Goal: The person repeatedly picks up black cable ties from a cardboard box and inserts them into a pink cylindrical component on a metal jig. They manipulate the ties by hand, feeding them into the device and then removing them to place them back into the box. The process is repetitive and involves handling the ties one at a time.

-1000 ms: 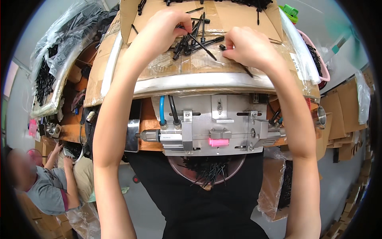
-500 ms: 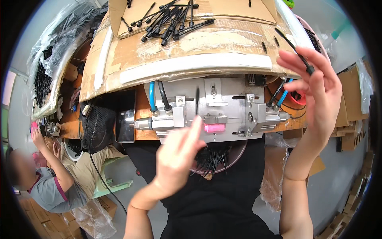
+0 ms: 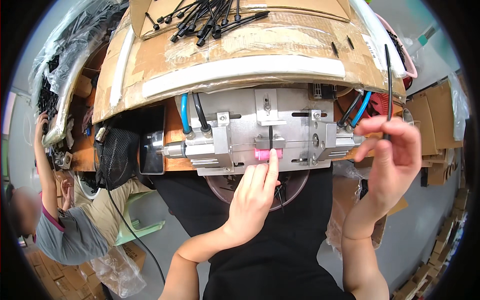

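Note:
My left hand reaches over a metal fixture with its index finger stretched out. That fingertip touches the near end of a thin black rod, which lies across a small metal holder just behind a pink block. The thumb is apart from the index finger and the other fingers are partly bent. To the right, my right hand is raised and closed on a slim black stick, which points away from me between thumb and fingers. The stick's lower end is hidden in the hand.
Metal clamping blocks with blue and black hoses flank the holder. Behind is a cardboard surface with several black headed sticks. A bowl sits below the plate. At left, another person sits beside plastic-covered black parts.
My left hand has moved right, bringing the thin rod onto the holder. The right hand has lowered slightly, its stick now more upright. The other person's arm has reached up.

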A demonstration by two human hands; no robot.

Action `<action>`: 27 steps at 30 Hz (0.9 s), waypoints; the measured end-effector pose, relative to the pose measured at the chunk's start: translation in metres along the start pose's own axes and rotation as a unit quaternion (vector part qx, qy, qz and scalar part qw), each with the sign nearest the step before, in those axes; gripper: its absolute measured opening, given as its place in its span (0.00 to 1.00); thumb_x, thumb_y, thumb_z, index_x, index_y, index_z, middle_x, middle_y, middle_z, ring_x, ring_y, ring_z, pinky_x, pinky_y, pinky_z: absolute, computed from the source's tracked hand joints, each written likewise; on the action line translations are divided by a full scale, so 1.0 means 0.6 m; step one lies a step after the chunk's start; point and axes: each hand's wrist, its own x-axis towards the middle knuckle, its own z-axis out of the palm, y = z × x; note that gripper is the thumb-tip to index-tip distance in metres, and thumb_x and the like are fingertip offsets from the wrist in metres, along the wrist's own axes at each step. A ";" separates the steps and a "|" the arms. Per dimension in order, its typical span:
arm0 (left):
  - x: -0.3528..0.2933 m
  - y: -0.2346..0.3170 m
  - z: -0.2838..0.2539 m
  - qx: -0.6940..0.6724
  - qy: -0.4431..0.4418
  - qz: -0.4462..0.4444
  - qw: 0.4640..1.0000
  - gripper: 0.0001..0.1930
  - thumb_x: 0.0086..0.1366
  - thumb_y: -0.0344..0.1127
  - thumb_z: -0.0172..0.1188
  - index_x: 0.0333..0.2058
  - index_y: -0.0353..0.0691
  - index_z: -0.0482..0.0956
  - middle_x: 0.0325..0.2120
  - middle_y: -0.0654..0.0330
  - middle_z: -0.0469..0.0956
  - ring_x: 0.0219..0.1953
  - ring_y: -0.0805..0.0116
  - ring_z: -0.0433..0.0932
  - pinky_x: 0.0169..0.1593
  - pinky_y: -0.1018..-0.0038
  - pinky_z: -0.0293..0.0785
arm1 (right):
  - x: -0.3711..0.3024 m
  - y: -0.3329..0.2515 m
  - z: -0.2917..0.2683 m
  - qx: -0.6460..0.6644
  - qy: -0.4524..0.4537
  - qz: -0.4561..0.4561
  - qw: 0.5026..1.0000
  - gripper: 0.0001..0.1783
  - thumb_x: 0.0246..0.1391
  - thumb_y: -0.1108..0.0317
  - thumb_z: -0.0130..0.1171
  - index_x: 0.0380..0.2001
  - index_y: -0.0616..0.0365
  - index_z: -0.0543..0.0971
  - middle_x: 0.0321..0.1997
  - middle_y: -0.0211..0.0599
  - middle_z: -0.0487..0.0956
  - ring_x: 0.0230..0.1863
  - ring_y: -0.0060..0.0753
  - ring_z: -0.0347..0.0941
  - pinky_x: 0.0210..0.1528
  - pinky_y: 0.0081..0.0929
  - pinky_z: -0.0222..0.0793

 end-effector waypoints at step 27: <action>0.176 -0.170 -0.180 0.007 0.203 -0.010 0.979 0.14 0.61 0.22 0.57 0.47 0.37 0.79 0.35 0.54 0.75 0.34 0.62 0.75 0.41 0.71 0.72 | 0.125 0.082 0.128 -0.389 -0.226 -0.277 0.849 0.16 0.44 0.81 0.58 0.40 0.60 0.80 0.31 0.41 0.79 0.30 0.43 0.77 0.30 0.35 0.72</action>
